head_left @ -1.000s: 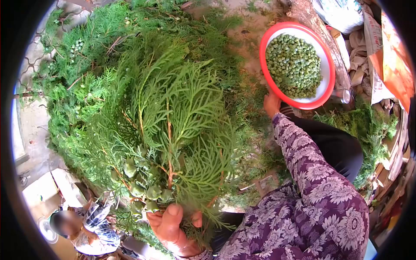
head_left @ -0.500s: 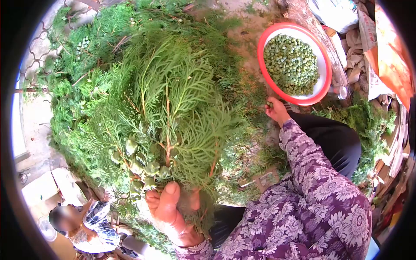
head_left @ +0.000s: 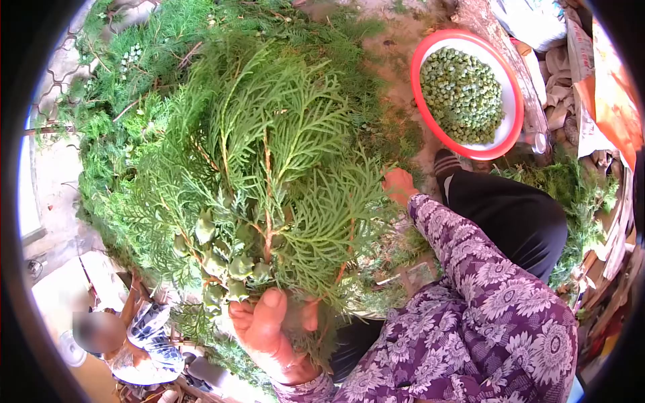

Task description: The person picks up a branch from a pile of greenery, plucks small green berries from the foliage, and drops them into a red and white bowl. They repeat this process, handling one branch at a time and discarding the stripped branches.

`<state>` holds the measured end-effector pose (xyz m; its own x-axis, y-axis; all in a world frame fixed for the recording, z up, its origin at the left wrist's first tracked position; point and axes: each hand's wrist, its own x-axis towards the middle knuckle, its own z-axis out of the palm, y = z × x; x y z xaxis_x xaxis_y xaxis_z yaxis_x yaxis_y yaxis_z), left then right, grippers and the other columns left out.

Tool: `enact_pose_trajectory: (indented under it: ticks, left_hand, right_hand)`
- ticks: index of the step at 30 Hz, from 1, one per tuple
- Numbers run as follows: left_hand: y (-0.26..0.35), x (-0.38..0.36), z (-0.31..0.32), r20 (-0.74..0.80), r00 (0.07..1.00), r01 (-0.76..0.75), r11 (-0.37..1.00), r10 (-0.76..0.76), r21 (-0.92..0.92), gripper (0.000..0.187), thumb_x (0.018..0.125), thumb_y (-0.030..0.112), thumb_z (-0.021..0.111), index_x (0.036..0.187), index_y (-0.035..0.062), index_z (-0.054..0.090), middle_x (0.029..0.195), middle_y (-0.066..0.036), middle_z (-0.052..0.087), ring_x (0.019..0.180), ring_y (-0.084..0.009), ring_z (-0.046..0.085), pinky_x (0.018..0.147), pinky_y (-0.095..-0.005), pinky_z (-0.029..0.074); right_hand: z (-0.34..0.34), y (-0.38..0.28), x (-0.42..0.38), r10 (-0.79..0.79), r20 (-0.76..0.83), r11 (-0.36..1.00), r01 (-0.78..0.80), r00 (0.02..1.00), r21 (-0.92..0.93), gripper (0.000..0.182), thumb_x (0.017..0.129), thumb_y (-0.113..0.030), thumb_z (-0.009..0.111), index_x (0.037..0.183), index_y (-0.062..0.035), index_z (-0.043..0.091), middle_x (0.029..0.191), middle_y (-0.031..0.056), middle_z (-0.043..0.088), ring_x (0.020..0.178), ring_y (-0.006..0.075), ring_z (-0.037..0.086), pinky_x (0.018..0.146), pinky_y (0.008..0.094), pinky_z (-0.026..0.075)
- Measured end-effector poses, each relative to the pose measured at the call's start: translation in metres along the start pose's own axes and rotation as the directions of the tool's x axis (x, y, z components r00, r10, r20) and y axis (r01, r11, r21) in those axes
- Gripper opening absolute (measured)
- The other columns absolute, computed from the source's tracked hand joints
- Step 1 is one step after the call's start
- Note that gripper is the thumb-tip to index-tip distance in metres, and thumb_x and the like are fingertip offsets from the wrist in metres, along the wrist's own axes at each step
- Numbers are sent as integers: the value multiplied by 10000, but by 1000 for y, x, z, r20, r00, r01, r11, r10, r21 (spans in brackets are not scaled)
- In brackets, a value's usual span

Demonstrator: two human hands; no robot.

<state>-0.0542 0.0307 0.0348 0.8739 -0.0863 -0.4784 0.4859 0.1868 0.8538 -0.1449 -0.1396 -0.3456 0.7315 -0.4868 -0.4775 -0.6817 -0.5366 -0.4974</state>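
My left hand (head_left: pixel 265 332) is wrapped round the stems of a leafy evergreen branch (head_left: pixel 269 181), thumb uppermost, and holds it up close to me. Several pale green cones (head_left: pixel 240 267) cluster on the branch just above my thumb. At the branch's right edge is my right hand (head_left: pixel 399 185); its fingers are hidden by foliage, so what they hold, if anything, does not show. Beyond it, a red-rimmed white basin (head_left: pixel 518 111) holds a heap of small green cones (head_left: pixel 460 94).
Cut greenery (head_left: pixel 154 80) is piled on the ground ahead and to the left. Another person (head_left: pixel 144 342) sits at the lower left. My bent knee (head_left: pixel 537 215) lies below the basin. Firewood (head_left: pixel 608 289) and sacks (head_left: pixel 581 67) line the right side.
My right hand has moved left, from beside the basin to the branch's edge; small green cones showed in its fingers before. My left hand keeps its hold. The view has shifted slightly.
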Motion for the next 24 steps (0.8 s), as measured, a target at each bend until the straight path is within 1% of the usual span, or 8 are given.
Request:
enact_pose_trajectory:
  ticks: [6, 9, 11, 12, 14, 17, 22, 24]
  left_hand:
    - [1, 2, -1, 0, 1000, -14, 1000, 14, -6, 477, 698, 103, 650, 1109, -48, 460, 807, -193, 595, 407, -188, 477, 332, -260, 369]
    - [4, 3, 6, -17, 998, -60, 994, 61, 87, 222, 742, 158, 611, 819, 13, 460, 707, -135, 548, 410, -150, 449, 355, -228, 365]
    - [5, 4, -2, 71, 994, -91, 988, 83, 122, 209, 764, 144, 606, 835, 12, 460, 703, -137, 542, 426, -145, 456, 371, -224, 372]
    - [7, 8, -5, 149, 988, -45, 999, 43, 12, 195, 775, 123, 606, 852, 5, 472, 697, -140, 533, 431, -155, 459, 375, -236, 372]
    - [7, 12, 0, 142, 986, -75, 993, 87, -89, 138, 755, 47, 617, 813, -15, 508, 692, -178, 570, 407, -184, 482, 355, -256, 381]
    - [6, 21, -3, 286, 950, -91, 988, 124, -125, 78, 776, 7, 597, 840, -20, 560, 757, -129, 615, 510, -164, 554, 368, -245, 401]
    - [-3, 29, -2, 440, 877, -132, 978, 191, -163, 62, 803, -2, 569, 864, -12, 576, 745, -88, 614, 636, -169, 619, 384, -249, 416]
    - [-7, 35, 4, 479, 850, -153, 974, 217, -168, 31, 796, 7, 571, 820, -11, 576, 719, -81, 613, 520, -144, 563, 382, -249, 395]
  right_hand:
    - [10, 19, 18, -6, 11, 999, 7, 1000, -35, 265, 695, -42, 549, 960, -47, 555, 803, 210, 595, 778, 360, 593, 695, 444, 458]
    - [6, 31, 22, -148, 47, 951, 129, 988, 280, 296, 705, -27, 557, 999, -31, 525, 742, 186, 598, 695, 294, 604, 605, 398, 472]
    - [-15, 24, 11, 82, 403, 500, -388, 911, 774, 241, 740, -21, 558, 976, -34, 510, 730, 133, 592, 629, 203, 587, 522, 316, 468]
    - [-26, 20, 4, 78, 397, 508, -379, 914, 773, 241, 740, -21, 558, 976, -34, 510, 730, 133, 592, 629, 203, 587, 522, 316, 468]
    - [-52, 11, -4, -51, 435, 109, -428, 899, 897, 153, 785, -30, 534, 933, -46, 497, 755, 100, 578, 607, 156, 571, 495, 257, 461]
    - [-107, -17, -15, -81, 366, 5, -366, 927, 930, 104, 794, -44, 532, 888, -58, 489, 769, 91, 566, 604, 161, 570, 503, 263, 470]
    - [-219, -52, -31, -99, 85, 166, -68, 991, 984, 128, 788, -87, 551, 909, -68, 519, 766, 79, 574, 614, 151, 573, 508, 244, 460]
    - [-267, -54, -39, -28, -155, 641, 137, 988, 755, 253, 736, -154, 600, 960, -45, 552, 823, 109, 606, 649, 169, 590, 569, 266, 486]
